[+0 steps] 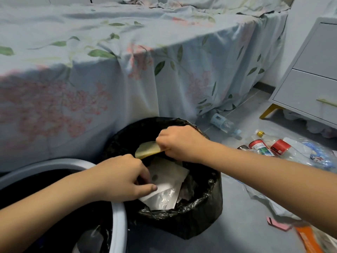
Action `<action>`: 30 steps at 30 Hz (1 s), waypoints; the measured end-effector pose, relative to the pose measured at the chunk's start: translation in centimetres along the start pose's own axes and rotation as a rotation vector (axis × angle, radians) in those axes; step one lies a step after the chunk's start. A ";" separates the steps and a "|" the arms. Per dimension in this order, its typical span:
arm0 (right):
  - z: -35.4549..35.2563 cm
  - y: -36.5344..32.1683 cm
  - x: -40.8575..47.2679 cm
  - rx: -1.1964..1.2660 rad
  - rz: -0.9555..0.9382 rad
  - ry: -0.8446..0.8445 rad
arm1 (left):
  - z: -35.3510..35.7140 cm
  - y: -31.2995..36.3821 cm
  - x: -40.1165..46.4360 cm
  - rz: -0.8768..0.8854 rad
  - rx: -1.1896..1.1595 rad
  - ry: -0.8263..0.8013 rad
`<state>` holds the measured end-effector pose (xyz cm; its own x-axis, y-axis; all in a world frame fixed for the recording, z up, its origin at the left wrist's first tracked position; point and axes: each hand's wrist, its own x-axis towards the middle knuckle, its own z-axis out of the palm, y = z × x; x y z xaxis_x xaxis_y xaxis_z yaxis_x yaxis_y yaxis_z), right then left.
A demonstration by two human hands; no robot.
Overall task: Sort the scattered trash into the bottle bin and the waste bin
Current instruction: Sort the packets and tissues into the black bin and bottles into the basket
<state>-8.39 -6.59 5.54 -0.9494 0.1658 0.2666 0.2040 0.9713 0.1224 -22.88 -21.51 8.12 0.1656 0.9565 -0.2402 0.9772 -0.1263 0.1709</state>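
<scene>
A bin lined with a black bag (200, 214) stands on the floor in front of the bed. White paper and clear plastic (164, 190) lie inside it. My right hand (182, 143) is over the bin's far side, shut on a yellowish curved peel (147, 149). My left hand (124, 178) reaches in from the left, its fingers pinching the white paper. A second bin with a pale rim (119, 216) and dark inside sits at the lower left. Clear plastic bottles (224, 125) and red-labelled bottles (259, 145) lie on the floor to the right.
A bed with a floral sheet (109, 79) fills the back. A grey drawer unit with yellow legs (310, 84) stands at the right. Plastic wrappers (310, 154), a pink scrap (277, 224) and an orange package (308, 240) litter the floor at the right.
</scene>
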 end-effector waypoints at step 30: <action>-2.8 7.6 -11.8 1.082 1.007 0.530 | -0.7 5.2 3.7 0.239 -0.191 0.256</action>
<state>5.03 -1.60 6.04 -0.2977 0.9452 0.1343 0.1955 0.1980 -0.9605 -17.32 -18.47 8.78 0.3235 0.9437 0.0697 0.8687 -0.3254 0.3735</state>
